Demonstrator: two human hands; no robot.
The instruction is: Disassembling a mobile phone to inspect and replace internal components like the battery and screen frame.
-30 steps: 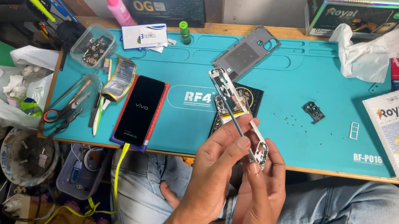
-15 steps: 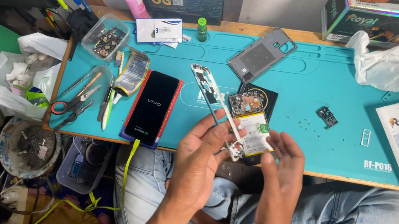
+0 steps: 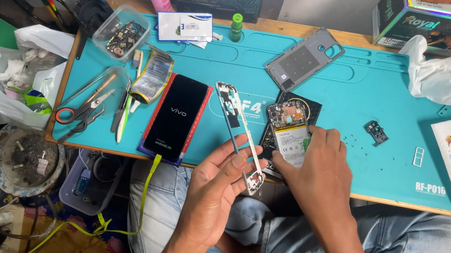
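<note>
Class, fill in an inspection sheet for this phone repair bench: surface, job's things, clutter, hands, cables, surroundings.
Surface: teal mat on a wooden table, small screws scattered.
Job's things: phone frame; opened phone showing battery and board.
Clutter: black phone, grey back cover, scissors, parts tub, tissue, boxes.
Hands: left hand holds the frame; right hand rests on the opened phone.
Cables: yellow cable plugged into the black phone.
Surroundings: ashtray, plastic bags, person's jeans.
</note>
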